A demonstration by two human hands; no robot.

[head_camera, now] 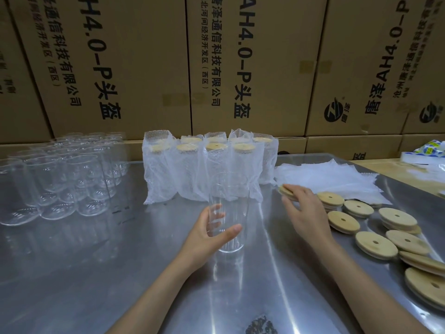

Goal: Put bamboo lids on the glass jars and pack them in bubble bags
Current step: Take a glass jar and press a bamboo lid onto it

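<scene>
A clear glass jar (230,189) stands upright on the steel table (96,273), with no lid on it. My left hand (209,235) grips its lower part, thumb in front and fingers behind. To the right, my right hand (304,213) holds a round bamboo lid (286,190) by its edge, just above the table and apart from the jar. Several more bamboo lids (375,244) with centre holes lie scattered at the right. Flat bubble bags (330,178) are piled behind them.
Several lidded jars in bubble bags (209,165) stand in rows behind the held jar. Several bare glass jars (62,174) stand grouped at the far left. Cardboard boxes (252,63) form a wall behind the table. Tape rolls (431,150) lie at the far right.
</scene>
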